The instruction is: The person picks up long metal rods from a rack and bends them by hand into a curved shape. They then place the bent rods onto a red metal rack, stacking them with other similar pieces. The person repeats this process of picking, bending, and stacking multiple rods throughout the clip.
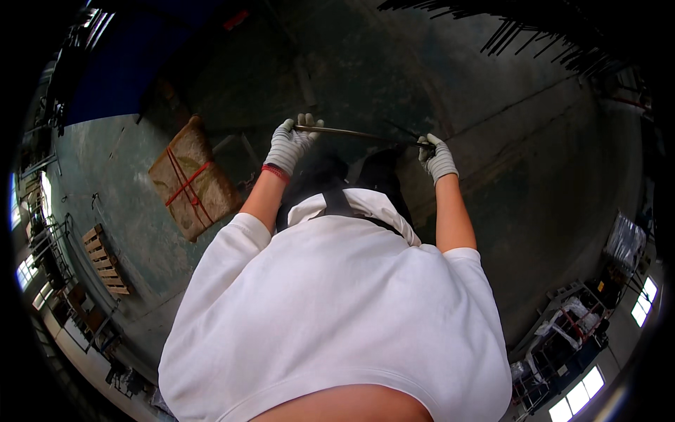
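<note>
A long, thin metal rod (355, 133) spans the gap between my two gloved hands, in front of my waist. My left hand (294, 141) grips its left end between thumb and fingers, in a white striped glove with a red cuff. Closed around the darker right end is my right hand (439, 156), in a similar glove. A thin dark piece (401, 128) slants from my right hand toward the upper left; whether it is joined to the rod, I cannot tell. Below the rod are my dark trousers, partly in shadow.
On the floor to the left lies a brown bundle (191, 181) tied with red cord. Farther left is a wooden pallet (105, 260). A large blue surface (133, 60) fills the upper left. Racks and a loaded cart (566, 327) stand at the lower right.
</note>
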### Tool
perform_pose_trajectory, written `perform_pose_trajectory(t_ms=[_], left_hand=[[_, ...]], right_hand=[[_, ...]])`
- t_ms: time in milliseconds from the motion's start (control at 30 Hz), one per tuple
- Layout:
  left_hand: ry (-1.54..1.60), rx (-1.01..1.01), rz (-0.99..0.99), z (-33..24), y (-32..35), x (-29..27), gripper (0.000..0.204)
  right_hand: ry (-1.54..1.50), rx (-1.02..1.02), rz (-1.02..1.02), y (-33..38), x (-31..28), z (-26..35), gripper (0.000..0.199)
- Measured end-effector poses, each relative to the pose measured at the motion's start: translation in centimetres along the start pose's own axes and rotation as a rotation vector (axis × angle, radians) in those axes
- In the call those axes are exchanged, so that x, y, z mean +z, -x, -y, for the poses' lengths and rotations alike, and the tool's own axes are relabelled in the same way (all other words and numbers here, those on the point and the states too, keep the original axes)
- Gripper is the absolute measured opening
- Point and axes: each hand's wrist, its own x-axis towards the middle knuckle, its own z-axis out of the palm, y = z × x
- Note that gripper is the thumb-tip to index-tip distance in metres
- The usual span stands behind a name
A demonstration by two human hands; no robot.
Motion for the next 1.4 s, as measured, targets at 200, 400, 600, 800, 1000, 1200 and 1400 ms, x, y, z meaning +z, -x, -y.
perform_pose_trajectory(t_ms=[200,400,600,800,1000,1200,1400], left_hand=[[-0.033,-0.027,0.034,-0.3,-1.1,-0.4,0.025],[-0.164,-0.028,0.059,0.0,-0.9,-0.4,0.02],[-0.237,0.0,0.012,-0.2,-0.7,-0.7,0.02],[-0.234,-0.007,0.047,-0.2,-0.8,-1.2,0.019],[-0.291,-0.003,0.021,-0.1,-0.9,-1.0,0.022],[-0.347,0.004,-0.045,-0.1,-0.8,-0.6,0.022],[-0.371,0.014,-0.06,0.0,-0.7,-0.5,0.021]], right_hand=[[-0.078,-0.015,0.036,-0.7,-0.4,-0.1,0.011],[-0.131,0.002,0.153,0.5,-0.9,0.2,0.013],[-0.195,0.008,0.178,0.7,-1.8,-0.1,0.011],[-0.19,0.029,0.203,1.3,-2.0,-0.3,0.01],[-0.158,0.025,0.184,0.8,-1.7,0.0,0.016],[-0.131,0.005,0.158,0.7,-1.4,0.1,0.018],[-0.125,0.02,0.185,0.6,-1.4,0.3,0.016]])
